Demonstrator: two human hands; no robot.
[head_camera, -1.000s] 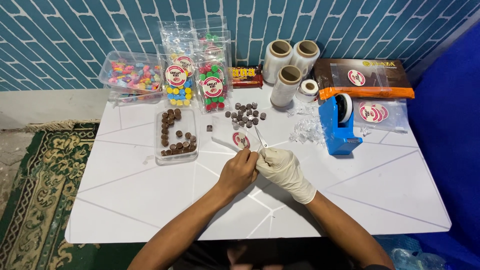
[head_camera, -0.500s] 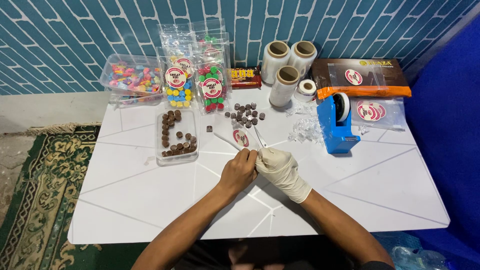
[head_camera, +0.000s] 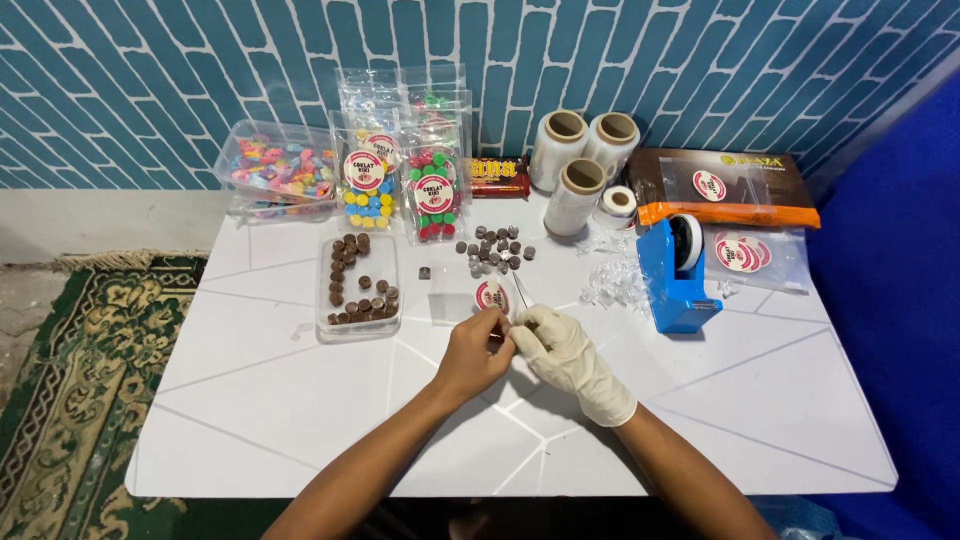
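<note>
My bare left hand (head_camera: 473, 357) and my white-gloved right hand (head_camera: 566, 350) meet fingertip to fingertip at the middle of the white table (head_camera: 250, 400). The left fingers pinch the near end of a small clear bag (head_camera: 490, 296) with a round red-and-white sticker, which lies flat beyond them. The right hand grips thin metal tweezers (head_camera: 520, 289) that point away from me beside the bag. Just past the bag lies a loose pile of small brown chocolate pieces (head_camera: 495, 248). What sits between the fingertips is hidden.
A clear tray of chocolates (head_camera: 360, 285) sits to the left, with one stray piece (head_camera: 424, 272). Filled bags of coloured candies (head_camera: 400, 175), a clear candy box (head_camera: 275, 165) and film rolls (head_camera: 575, 165) line the back. A blue tape dispenser (head_camera: 680, 265) and crumpled plastic (head_camera: 615, 280) lie to the right.
Both hands stay together over the same spot near the stickered bag. Only small finger movement shows.
</note>
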